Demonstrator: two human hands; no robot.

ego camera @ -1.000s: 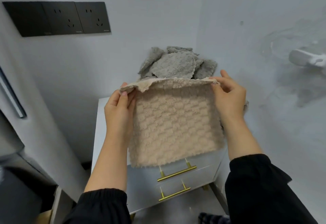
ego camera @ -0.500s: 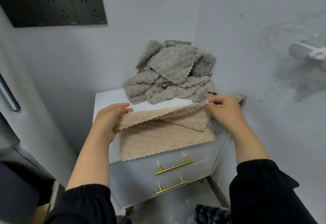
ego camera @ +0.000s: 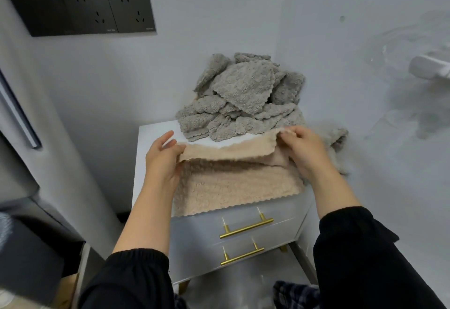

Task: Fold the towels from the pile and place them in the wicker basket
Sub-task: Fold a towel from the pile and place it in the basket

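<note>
At the far left a grey upright surface with a long handle [ego camera: 19, 116] is cut off by the frame edge and too blurred to name. Above it, a black socket panel [ego camera: 80, 10] sits on the wall. The left hand [ego camera: 162, 160] pinches the left corner of a beige towel [ego camera: 233, 187]: its thumb lies on top of the fold and its forefinger is stretched out, while its other fingers are hidden under the cloth. The towel's lower layer lies flat on the white bedside cabinet [ego camera: 146, 138], with the scalloped edge reaching the front above the gold drawer handles [ego camera: 246, 227], and the upper layer is held raised over it. Behind it, a pile of grey towels [ego camera: 243, 104] is heaped against the corner. The right hand [ego camera: 304, 152], fingers curled, pinches the right corner and covers that edge of the towel. One grey towel [ego camera: 339, 138] shows only partly behind it. A white wall fixture [ego camera: 428, 66] is cut off at the right.
</note>
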